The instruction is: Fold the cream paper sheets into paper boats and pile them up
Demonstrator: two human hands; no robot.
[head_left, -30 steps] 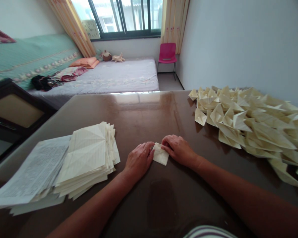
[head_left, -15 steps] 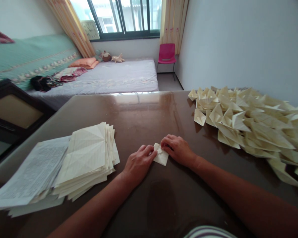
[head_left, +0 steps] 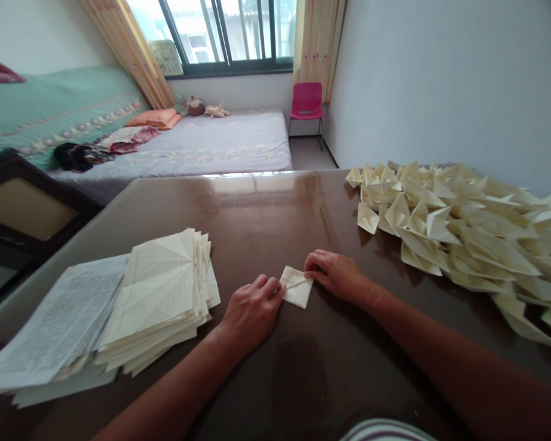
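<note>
A small folded square of cream paper (head_left: 296, 286) lies flat on the brown table (head_left: 275, 214) in front of me. My left hand (head_left: 251, 311) rests at its left corner with curled fingers pressing it down. My right hand (head_left: 338, 274) is at its upper right corner, fingertips pinched together on the paper's edge. Both hands touch the paper from opposite sides.
A stack of creased cream sheets (head_left: 165, 294) lies on the table to the left, with printed pages (head_left: 55, 324) beside it. A heap of folded paper shapes (head_left: 463, 226) covers the right side by the wall. Beyond the table are a bed (head_left: 211, 141) and a pink chair (head_left: 307, 104).
My right hand has slid off the top of the paper toward its right corner, so more of the square shows. My left hand stays at the left corner.
</note>
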